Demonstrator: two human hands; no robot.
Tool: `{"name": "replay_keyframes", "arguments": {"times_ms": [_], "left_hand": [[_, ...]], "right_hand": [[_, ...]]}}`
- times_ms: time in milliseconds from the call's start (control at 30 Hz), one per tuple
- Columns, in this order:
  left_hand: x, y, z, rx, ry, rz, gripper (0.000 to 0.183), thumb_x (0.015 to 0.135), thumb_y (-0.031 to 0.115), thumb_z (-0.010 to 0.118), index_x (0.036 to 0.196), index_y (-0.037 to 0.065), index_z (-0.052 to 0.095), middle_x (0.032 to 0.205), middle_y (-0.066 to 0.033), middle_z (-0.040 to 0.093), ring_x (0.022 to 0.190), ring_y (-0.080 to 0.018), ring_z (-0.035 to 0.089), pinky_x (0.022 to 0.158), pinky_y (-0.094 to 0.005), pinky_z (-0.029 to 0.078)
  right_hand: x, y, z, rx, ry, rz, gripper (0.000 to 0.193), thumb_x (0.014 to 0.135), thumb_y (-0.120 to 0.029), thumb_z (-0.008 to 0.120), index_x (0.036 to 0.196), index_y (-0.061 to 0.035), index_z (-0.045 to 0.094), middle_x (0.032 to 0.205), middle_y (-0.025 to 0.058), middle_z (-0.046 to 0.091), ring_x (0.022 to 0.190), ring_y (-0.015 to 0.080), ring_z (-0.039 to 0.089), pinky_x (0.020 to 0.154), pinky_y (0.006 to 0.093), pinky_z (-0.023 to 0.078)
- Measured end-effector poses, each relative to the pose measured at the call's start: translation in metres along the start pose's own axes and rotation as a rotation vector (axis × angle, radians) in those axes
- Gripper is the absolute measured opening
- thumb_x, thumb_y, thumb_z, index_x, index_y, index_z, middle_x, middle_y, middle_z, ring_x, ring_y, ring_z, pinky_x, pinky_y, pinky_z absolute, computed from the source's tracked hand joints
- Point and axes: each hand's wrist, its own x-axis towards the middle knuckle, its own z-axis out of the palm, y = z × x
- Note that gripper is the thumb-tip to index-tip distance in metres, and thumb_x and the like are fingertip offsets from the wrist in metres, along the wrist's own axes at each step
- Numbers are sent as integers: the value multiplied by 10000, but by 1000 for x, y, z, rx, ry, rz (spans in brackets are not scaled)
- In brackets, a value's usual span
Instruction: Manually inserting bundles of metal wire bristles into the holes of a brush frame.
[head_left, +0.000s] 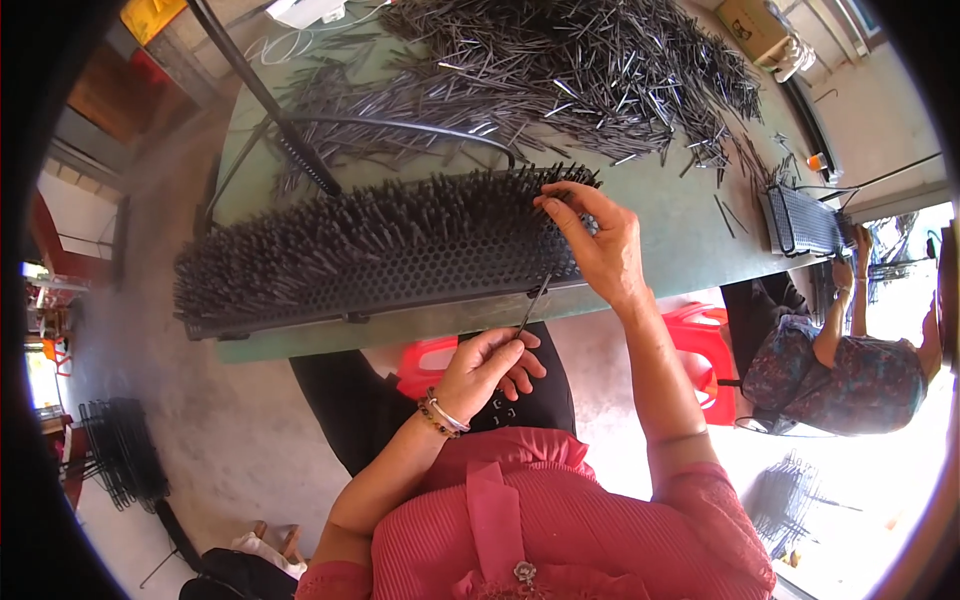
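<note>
A long black perforated rack (420,268) lies along the table's near edge, its holes in rows. Thin black sticks (330,215) stand upright in most of its far rows and across its left end; the near rows at the middle and right show bare holes. Below the rack's near edge, my left hand (490,368) pinches a thin dark stick (534,305) that points up toward the holes. My right hand (603,240) is over the rack's right end, thumb and fingertips closed around the top of a black stick among the standing ones.
A large heap of loose black sticks (590,70) covers the table's far side. A black metal bar (265,95) slants down behind the rack. At right, another person (835,375) works at a similar rack (805,222). Red plastic stools (700,350) stand under the table.
</note>
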Motion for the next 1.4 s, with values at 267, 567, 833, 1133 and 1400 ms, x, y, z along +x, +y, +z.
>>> {"name": "replay_keyframes", "arguments": {"times_ms": [267,567,833,1133,1400], "left_hand": [[-2,-2,-1,-27,-9,4,262,965,199,431,1085,-10,534,864,-116,648,660,-115,608,542,-208,488],[0,-6,-3,-50,6,12,262,961,205,437,1076,-9,535,856,-113,646,655,-114,606,535,-208,485],[0,-6,0,-43,16,3,263,957,209,446,1074,-8,538,851,-116,646,652,-112,603,539,-209,484],[0,-4,6,-19,31,-8,260,959,204,439,1066,-9,544,845,-102,646,649,-101,585,535,-208,469],[0,-4,6,-28,31,-7,271,955,227,453,1061,-5,543,842,-105,644,651,-107,599,539,-204,473]], "right_hand": [[-9,-2,8,-121,83,-101,186,827,-72,644,1009,-29,639,854,96,671,725,165,638,659,268,494],[-5,5,1,-129,50,-117,178,818,-55,650,994,-28,636,876,96,668,739,188,639,678,280,499],[-7,10,6,-187,-6,-171,192,824,-13,624,1016,-10,623,903,83,679,796,142,639,737,259,495],[-7,16,8,-303,39,-468,231,764,-39,670,994,-59,653,901,77,653,792,249,599,724,342,467],[-5,16,8,-342,120,-475,197,769,-40,663,965,-45,653,906,83,618,790,259,577,699,346,456]]}}
